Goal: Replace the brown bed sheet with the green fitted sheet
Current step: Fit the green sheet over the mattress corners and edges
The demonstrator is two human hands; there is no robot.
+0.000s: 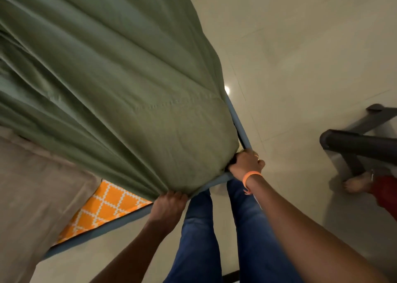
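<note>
the green sheet [103, 72] is stretched over the bed's near corner, its folds running up and left across most of the view; the left hand [168, 205] has its fingers curled round the sheet's lower hem, just beside the corner; the right hand [247, 163], with an orange band [251, 175] at the wrist, is curled at the corner itself, gripping the sheet's edge where it meets the blue mattress rim [238, 121]; the fingertips there are hidden in shadow; below the hem an orange patterned cloth [103, 209] with white lattice shows on the mattress; to its left lies a brown sheet [32, 192], bunched and hanging over the bed's side; the person's legs in blue jeans [199, 235] stand on the pale tiled floor [300, 57] between the two arms; at the right, well apart from the bed, a dark metal frame [361, 145] stands on the floor, and another person's bare foot [356, 183] with a red garment beside it.
</note>
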